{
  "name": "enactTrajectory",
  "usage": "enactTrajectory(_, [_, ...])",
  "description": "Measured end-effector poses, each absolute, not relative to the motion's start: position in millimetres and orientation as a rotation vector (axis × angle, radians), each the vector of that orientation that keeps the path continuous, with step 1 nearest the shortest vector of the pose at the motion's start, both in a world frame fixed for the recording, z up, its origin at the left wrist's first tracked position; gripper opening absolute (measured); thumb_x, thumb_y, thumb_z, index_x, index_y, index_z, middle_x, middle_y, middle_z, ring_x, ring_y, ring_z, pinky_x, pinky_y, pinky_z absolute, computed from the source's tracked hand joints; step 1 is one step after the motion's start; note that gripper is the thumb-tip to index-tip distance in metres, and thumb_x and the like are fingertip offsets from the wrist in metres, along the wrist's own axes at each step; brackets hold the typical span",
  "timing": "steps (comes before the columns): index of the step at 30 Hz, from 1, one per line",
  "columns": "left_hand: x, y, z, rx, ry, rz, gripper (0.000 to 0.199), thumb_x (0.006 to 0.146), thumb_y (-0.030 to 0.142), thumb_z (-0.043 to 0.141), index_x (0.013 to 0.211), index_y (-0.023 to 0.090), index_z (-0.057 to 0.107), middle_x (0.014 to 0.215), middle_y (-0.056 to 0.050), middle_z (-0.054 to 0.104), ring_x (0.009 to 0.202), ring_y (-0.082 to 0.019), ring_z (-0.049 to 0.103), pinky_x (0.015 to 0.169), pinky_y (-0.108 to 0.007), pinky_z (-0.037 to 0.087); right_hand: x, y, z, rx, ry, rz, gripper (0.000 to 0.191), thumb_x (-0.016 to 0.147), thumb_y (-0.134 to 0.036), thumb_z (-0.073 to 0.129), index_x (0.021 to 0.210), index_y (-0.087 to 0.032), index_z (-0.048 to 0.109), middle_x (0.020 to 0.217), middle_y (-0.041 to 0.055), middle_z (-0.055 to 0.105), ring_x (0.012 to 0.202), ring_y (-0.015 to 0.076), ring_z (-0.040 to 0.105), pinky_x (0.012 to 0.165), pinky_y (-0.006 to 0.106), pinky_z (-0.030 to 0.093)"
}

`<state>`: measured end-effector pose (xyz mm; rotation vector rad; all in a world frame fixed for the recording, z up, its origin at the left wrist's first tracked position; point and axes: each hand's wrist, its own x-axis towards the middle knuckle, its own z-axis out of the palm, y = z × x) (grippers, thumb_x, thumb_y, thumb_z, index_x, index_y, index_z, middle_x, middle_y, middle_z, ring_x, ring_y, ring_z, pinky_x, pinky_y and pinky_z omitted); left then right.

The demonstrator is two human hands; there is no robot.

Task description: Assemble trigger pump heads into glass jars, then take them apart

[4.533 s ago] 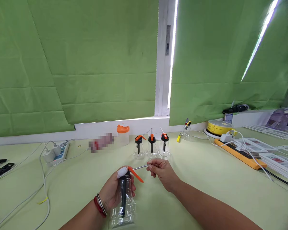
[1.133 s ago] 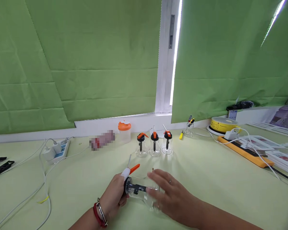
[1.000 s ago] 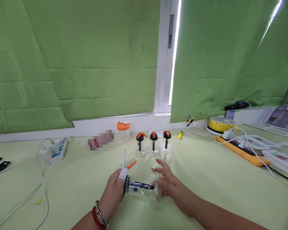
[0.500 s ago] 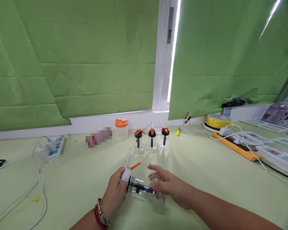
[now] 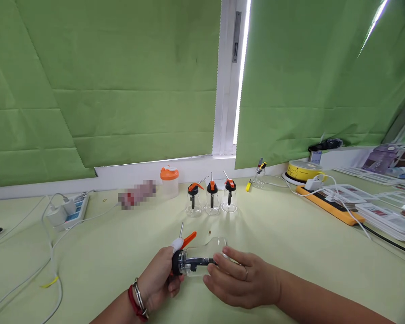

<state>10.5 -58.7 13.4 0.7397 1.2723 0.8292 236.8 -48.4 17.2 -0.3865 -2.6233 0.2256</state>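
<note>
A clear glass bottle [image 5: 202, 253] lies sideways between my hands, its black cap to the left and its base to the right. My left hand [image 5: 160, 270] is closed around the cap end, with white wrapping on the thumb. An orange lever [image 5: 189, 240] and a thin metal tube [image 5: 181, 229] stick up beyond that thumb. My right hand [image 5: 239, 276] curls round the base of the bottle. A black stem shows inside the glass; its right end is hidden by the right fingers. Three similar bottles [image 5: 212, 198] with black caps and orange levers stand upright behind.
An orange-lidded plastic cup [image 5: 169, 183] stands against the wall beside a blurred-out item [image 5: 137, 195]. Power strips lie at left [image 5: 77, 211] and right [image 5: 327, 204], trailing white cables. A small glass jar [image 5: 258, 180] holds tools near a yellow round tin [image 5: 303, 171].
My right hand has turned and closed on the base of the bottle, where its fingers were spread and moving before. The bottle's cap end has shifted slightly left, and the view has shifted a little.
</note>
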Motion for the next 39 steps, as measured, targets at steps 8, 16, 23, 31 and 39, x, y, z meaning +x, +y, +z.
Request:
enactTrajectory(8, [4.5, -59.5, 12.2, 0.697, 1.135, 0.814, 0.046, 0.074, 0.06, 0.049, 0.056, 0.018, 0.052, 0.038, 0.001, 0.052, 0.023, -0.006, 0.03, 0.03, -0.02, 0.027, 242.8, -41.5, 13.3, -0.061, -2.206, -0.917, 0.022, 0.078, -0.015, 0.064, 0.093, -0.03, 0.065, 0.095, -0.0054, 0.068, 0.099, 0.0133, 0.058, 0.105, 0.037, 0.042])
enactTrajectory(16, [-11.4, -41.6, 3.6, 0.794, 1.206, 1.139, 0.04, 0.076, 0.055, 0.049, 0.058, 0.019, 0.044, 0.043, 0.003, 0.052, 0.026, -0.005, 0.029, 0.032, -0.021, 0.029, 289.1, -8.7, -10.5, -0.764, -2.146, -0.636, 0.042, 0.076, -0.015, 0.06, 0.117, -0.014, 0.052, 0.11, 0.012, 0.057, 0.116, 0.0287, 0.046, 0.096, 0.05, 0.044])
enactTrajectory(23, [-7.7, -41.1, -1.1, 0.836, 1.267, 1.03, 0.035, 0.077, 0.054, 0.047, 0.071, 0.019, 0.047, 0.046, 0.002, 0.055, 0.029, -0.008, 0.035, 0.034, -0.023, 0.032, 341.9, 16.3, -47.7, -1.505, -1.58, 0.24, 0.057, 0.067, -0.047, 0.065, 0.113, -0.022, 0.044, 0.117, 0.0099, 0.05, 0.109, 0.0267, 0.052, 0.091, 0.041, 0.046])
enactTrajectory(31, [-5.8, -42.7, 1.2, 0.906, 1.289, 0.964, 0.037, 0.08, 0.057, 0.042, 0.076, 0.02, 0.046, 0.046, 0.002, 0.056, 0.03, -0.01, 0.04, 0.036, -0.023, 0.034, 359.0, 25.0, -65.3, -1.62, -1.507, 0.418, 0.086, 0.062, -0.049, 0.067, 0.131, -0.019, 0.025, 0.122, 0.0153, 0.047, 0.117, 0.0322, 0.046, 0.093, 0.045, 0.04])
enactTrajectory(39, [-1.2, -47.5, 3.5, 0.985, 1.355, 0.969, 0.038, 0.08, 0.058, 0.041, 0.077, 0.02, 0.045, 0.046, 0.004, 0.055, 0.03, -0.008, 0.04, 0.034, -0.02, 0.032, 330.0, -1.2, -30.1, -1.381, -1.713, -0.31, 0.1, 0.067, -0.049, 0.068, 0.142, -0.02, 0.008, 0.146, 0.0174, 0.016, 0.134, 0.0374, 0.015, 0.104, 0.056, 0.023])
